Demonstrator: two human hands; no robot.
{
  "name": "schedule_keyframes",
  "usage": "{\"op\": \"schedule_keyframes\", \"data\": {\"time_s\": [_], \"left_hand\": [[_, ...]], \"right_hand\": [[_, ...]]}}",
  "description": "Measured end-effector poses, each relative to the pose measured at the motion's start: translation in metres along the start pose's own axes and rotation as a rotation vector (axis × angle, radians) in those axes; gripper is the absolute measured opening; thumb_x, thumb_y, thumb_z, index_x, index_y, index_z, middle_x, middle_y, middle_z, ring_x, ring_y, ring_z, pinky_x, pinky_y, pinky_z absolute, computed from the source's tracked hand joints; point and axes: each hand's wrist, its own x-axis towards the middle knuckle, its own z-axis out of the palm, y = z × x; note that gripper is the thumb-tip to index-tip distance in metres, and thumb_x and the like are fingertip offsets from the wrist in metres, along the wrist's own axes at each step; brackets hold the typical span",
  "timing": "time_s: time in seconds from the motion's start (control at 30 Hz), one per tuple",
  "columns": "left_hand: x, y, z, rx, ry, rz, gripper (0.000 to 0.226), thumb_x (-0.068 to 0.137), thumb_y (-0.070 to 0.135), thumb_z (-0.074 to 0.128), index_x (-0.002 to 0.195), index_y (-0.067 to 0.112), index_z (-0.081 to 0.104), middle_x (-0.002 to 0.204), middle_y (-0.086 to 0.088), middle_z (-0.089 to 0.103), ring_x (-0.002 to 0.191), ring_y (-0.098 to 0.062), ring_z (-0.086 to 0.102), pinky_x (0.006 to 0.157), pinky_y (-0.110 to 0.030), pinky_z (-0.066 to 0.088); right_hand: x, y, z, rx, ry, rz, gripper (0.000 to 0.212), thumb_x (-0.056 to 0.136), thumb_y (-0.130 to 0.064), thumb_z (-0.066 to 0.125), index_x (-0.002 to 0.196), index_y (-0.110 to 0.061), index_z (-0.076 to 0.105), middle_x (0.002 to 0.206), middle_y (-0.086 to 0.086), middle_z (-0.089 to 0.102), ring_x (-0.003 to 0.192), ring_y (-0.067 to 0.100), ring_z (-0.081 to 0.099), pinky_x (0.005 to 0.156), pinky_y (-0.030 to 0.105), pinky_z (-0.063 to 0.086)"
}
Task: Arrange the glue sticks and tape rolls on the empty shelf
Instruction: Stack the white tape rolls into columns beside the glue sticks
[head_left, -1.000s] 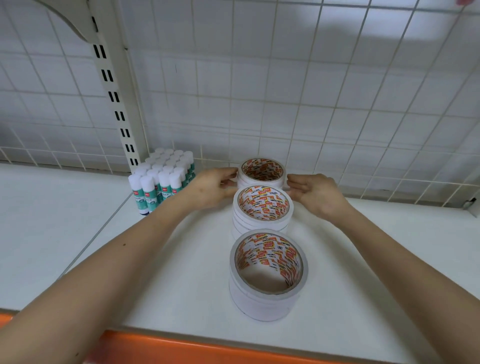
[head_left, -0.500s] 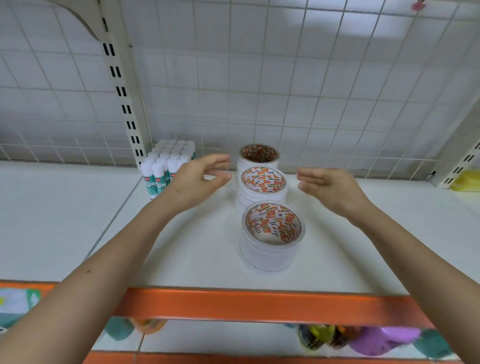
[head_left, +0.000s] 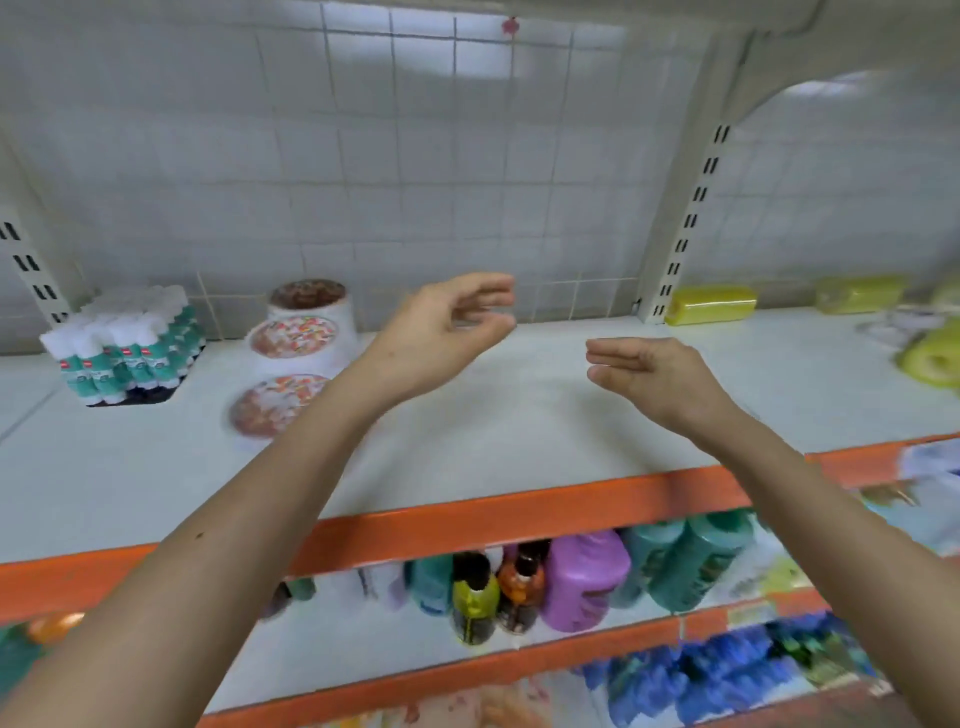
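Both: L hand (head_left: 434, 340), R hand (head_left: 657, 374) over shelf (head_left: 519, 431)

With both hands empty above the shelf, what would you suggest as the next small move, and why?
Probably draw both hands back for more stock: the left hand and right hand hold nothing, and bare shelf lies right of the tape rolls.

Left hand (head_left: 441, 332) and right hand (head_left: 654, 374) hover loose-fingered over the shelf (head_left: 519, 426); tape rolls (head_left: 291, 338) and glue sticks (head_left: 124, 348) (blurred) stand left.
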Motion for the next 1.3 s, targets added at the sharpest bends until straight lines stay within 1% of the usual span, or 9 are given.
{"op": "schedule_keyframes", "data": {"time_s": [0.13,0.23,0.37,0.43,0.57,0.67,0.83,1.1,1.3], "left_hand": [[0.021,0.04,0.101,-0.032,-0.112,0.009,0.037,0.089,0.02,0.058,0.125,0.022,0.053,0.117,0.008,0.06,0.092,0.003,0.058,0.088,-0.013,0.043],[0.037,0.064,0.168,-0.067,-0.186,0.041,0.036,0.089,0.021,0.058,0.125,0.023,0.053,0.116,0.01,0.061,0.088,0.007,0.056,0.078,0.0,0.039],[0.06,0.088,0.237,-0.101,-0.277,0.078,0.037,0.088,0.02,0.059,0.125,0.022,0.053,0.113,0.01,0.06,0.087,0.008,0.056,0.074,0.005,0.037],[0.076,0.099,0.27,-0.117,-0.326,0.107,0.037,0.088,0.02,0.06,0.125,0.021,0.053,0.116,0.007,0.061,0.09,0.003,0.059,0.082,-0.001,0.039],[0.115,0.113,0.332,-0.128,-0.398,0.149,0.036,0.087,0.019,0.061,0.123,0.018,0.055,0.118,0.0,0.063,0.096,-0.007,0.06,0.096,-0.022,0.045],[0.151,0.118,0.372,-0.149,-0.41,0.154,0.035,0.087,0.017,0.061,0.122,0.016,0.056,0.117,0.0,0.063,0.096,-0.007,0.06,0.093,-0.019,0.044],[0.227,0.115,0.428,-0.142,-0.425,0.141,0.037,0.089,0.015,0.058,0.125,0.013,0.053,0.12,-0.001,0.06,0.094,-0.004,0.056,0.074,0.001,0.04],[0.316,0.099,0.489,-0.064,-0.446,0.068,0.037,0.089,0.014,0.058,0.125,0.012,0.053,0.122,-0.004,0.059,0.099,-0.009,0.056,0.079,-0.007,0.042],[0.356,0.105,0.518,0.012,-0.335,0.034,0.036,0.086,0.011,0.061,0.122,0.011,0.057,0.116,-0.005,0.061,0.096,-0.006,0.054,0.071,0.006,0.036]], "right_hand": [[-0.027,0.057,-0.076,-0.088,0.081,0.039,0.035,0.084,-0.017,0.063,0.119,-0.019,0.06,0.119,-0.002,0.064,0.105,0.0,0.054,0.091,0.007,0.032],[-0.045,0.094,-0.125,-0.128,0.138,0.077,0.034,0.083,-0.017,0.064,0.117,-0.017,0.062,0.118,0.001,0.064,0.109,0.005,0.056,0.091,0.008,0.032],[-0.058,0.136,-0.176,-0.123,0.21,0.141,0.034,0.083,-0.016,0.064,0.117,-0.018,0.062,0.118,0.0,0.064,0.107,0.005,0.057,0.094,0.016,0.039],[-0.061,0.158,-0.201,-0.119,0.253,0.167,0.034,0.083,-0.015,0.063,0.117,-0.017,0.062,0.119,0.0,0.064,0.102,0.006,0.058,0.093,0.019,0.043],[-0.058,0.202,-0.246,-0.141,0.306,0.193,0.035,0.083,-0.014,0.063,0.118,-0.016,0.061,0.118,0.001,0.064,0.099,0.0,0.055,0.078,0.006,0.041],[-0.042,0.236,-0.277,-0.148,0.33,0.208,0.035,0.083,-0.014,0.064,0.117,-0.016,0.061,0.118,0.001,0.064,0.097,0.0,0.055,0.082,0.007,0.038],[0.006,0.286,-0.337,-0.147,0.418,0.207,0.032,0.082,-0.011,0.065,0.114,-0.015,0.063,0.115,0.003,0.065,0.095,0.003,0.057,0.08,-0.001,0.036],[0.069,0.356,-0.41,-0.175,0.406,0.236,0.031,0.082,-0.014,0.065,0.113,-0.018,0.064,0.113,0.001,0.066,0.093,0.0,0.055,0.07,-0.013,0.028],[0.119,0.393,-0.446,-0.224,0.328,0.161,0.033,0.083,-0.013,0.064,0.115,-0.017,0.063,0.118,0.0,0.063,0.095,0.001,0.054,0.069,-0.014,0.026]]}}
